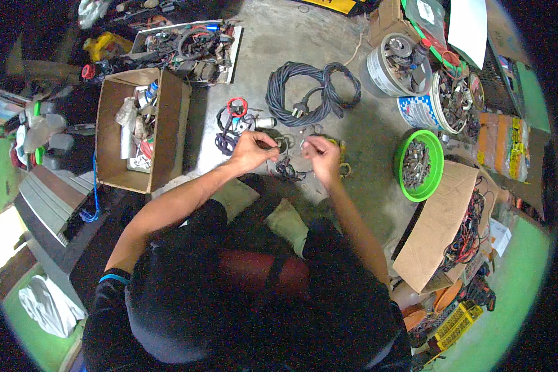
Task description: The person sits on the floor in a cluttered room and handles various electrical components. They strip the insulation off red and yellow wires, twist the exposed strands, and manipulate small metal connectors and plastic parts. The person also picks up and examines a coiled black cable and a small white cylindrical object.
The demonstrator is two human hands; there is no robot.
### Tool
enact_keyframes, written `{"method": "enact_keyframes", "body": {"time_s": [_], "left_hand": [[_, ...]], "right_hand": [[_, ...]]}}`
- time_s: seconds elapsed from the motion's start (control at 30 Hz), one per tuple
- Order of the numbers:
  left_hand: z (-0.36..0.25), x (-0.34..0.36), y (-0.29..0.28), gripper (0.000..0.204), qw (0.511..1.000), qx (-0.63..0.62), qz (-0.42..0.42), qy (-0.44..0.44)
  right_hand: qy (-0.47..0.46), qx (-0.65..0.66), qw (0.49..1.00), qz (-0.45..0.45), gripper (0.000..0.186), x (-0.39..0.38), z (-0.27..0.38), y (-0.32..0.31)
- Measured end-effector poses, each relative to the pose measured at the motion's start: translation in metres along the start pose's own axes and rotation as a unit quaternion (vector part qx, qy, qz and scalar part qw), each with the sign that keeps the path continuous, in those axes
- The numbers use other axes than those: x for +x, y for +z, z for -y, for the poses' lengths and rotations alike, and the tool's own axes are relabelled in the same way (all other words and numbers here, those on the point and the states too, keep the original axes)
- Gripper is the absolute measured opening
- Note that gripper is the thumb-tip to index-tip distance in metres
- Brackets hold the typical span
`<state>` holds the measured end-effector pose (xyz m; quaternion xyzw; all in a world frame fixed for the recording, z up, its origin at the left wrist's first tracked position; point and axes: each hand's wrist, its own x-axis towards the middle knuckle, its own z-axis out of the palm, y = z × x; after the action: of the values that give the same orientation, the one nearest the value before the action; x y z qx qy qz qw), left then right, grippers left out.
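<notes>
In the middle of the head view, my left hand [253,152] has its fingers pinched together beside a small dark loop. My right hand [323,156] is a short way to its right, with thumb and fingertips also closed together. What either hand pinches is too small to make out. Just below and between them lies a tangle of thin dark cable [286,169]. Left of my left hand are a dark coiled cord [225,144], a red loop of wire [236,106] and a pale cylinder [265,123]. Yellow pieces [343,162] show beside my right wrist.
Beyond my hands sits a thick coil of black cable [283,110] with a plug. An open cardboard box [175,133] stands at left, below a parts tray [234,54]. At right are a green basin [438,166] of small metal parts, buckets [378,73] and a wire-filled carton [433,226].
</notes>
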<state>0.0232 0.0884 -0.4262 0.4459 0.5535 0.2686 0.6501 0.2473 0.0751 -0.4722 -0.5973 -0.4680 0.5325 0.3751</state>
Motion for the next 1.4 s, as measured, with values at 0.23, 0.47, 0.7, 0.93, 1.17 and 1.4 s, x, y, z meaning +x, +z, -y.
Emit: {"method": "enact_keyframes", "body": {"time_s": [0.23,0.47,0.7,0.93,1.17,1.4], "left_hand": [[0.004,-0.003,-0.008,0.017,0.997,-0.079,0.017,0.019],[-0.001,-0.008,-0.007,0.011,0.972,-0.202,0.057,-0.102],[-0.005,-0.013,-0.007,0.007,0.968,-0.169,0.102,-0.155],[0.009,-0.008,-0.008,0.005,0.888,-0.336,0.222,-0.222],[0.009,-0.006,-0.01,0.025,0.845,-0.415,0.222,-0.254],[0.009,-0.007,-0.003,0.029,0.903,-0.302,0.123,-0.28]], "right_hand": [[-0.254,-0.359,0.898,0.008,0.023,0.006,0.015,-0.025],[-0.243,-0.46,0.853,0.037,0.025,-0.009,0.013,-0.014],[-0.185,-0.517,0.833,0.073,0.023,-0.009,0.01,-0.009],[-0.16,-0.382,0.91,0.028,0.014,0.007,0.0,-0.019],[-0.027,-0.213,0.976,0.025,0.019,-0.001,0.013,-0.043],[-0.215,-0.392,0.893,0.056,0.025,-0.012,0.003,-0.028]]}}
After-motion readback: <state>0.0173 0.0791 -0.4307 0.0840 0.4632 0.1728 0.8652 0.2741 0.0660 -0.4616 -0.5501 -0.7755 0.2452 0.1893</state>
